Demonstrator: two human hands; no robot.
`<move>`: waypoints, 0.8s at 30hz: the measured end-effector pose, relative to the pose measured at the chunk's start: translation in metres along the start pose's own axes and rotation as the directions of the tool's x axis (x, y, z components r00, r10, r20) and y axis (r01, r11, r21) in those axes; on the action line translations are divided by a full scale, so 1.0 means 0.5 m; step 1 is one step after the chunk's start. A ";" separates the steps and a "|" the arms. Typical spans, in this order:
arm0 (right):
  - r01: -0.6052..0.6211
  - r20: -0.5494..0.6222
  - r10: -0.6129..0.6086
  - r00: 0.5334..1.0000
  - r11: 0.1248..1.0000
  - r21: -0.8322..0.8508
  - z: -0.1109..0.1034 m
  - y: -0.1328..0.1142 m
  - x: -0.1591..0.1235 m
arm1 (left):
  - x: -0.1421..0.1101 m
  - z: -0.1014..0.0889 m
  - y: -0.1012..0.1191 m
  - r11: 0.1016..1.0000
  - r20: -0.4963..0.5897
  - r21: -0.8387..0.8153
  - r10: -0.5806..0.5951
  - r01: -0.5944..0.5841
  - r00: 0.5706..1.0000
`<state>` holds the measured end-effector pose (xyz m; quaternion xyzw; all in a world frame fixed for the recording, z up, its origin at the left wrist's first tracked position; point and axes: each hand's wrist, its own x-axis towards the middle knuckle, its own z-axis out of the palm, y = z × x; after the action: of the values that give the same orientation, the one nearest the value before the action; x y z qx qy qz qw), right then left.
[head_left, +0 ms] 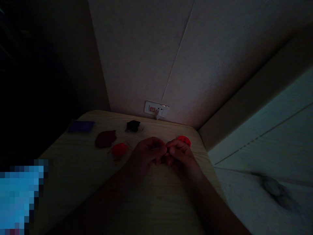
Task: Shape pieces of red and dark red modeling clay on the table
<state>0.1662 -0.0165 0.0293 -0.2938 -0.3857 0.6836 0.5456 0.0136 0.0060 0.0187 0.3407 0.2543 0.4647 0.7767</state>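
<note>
The left hand [150, 150] and right hand [183, 154] meet above the counter [156, 199], forearms angling inward, fingers curled and tips pinched on a small dark piece [167, 149]. The pale wood-grain counter carries a red disc [184, 140], bright red lump [119, 149], dark red lump [105, 139], black lump [133, 126] and purple packet [81, 126]. Behind is a wall socket [156, 108]. Dimness obscures the pinched piece; the right hand partly covers the disc.

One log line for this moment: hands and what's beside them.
left hand, right hand: fingertips close together over table | grasp: too dark to tell | beside left hand: bright red piece | beyond right hand: red disc
</note>
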 end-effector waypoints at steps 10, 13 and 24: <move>0.027 0.007 -0.027 1.000 1.000 0.010 -0.004 0.009 0.003 | -0.001 0.002 -0.001 0.999 0.054 0.009 0.036 -0.036 0.998; 0.032 0.004 -0.032 0.999 0.999 0.016 -0.002 0.005 0.001 | 0.001 0.001 -0.003 0.998 0.072 0.018 0.050 -0.052 0.996; 0.001 -0.019 -0.002 1.000 1.000 -0.006 0.002 -0.003 -0.001 | -0.003 0.002 -0.002 0.999 0.026 -0.015 0.032 -0.032 0.999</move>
<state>0.1662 -0.0173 0.0311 -0.3018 -0.3829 0.6791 0.5488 0.0141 0.0041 0.0189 0.3450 0.2353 0.4743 0.7750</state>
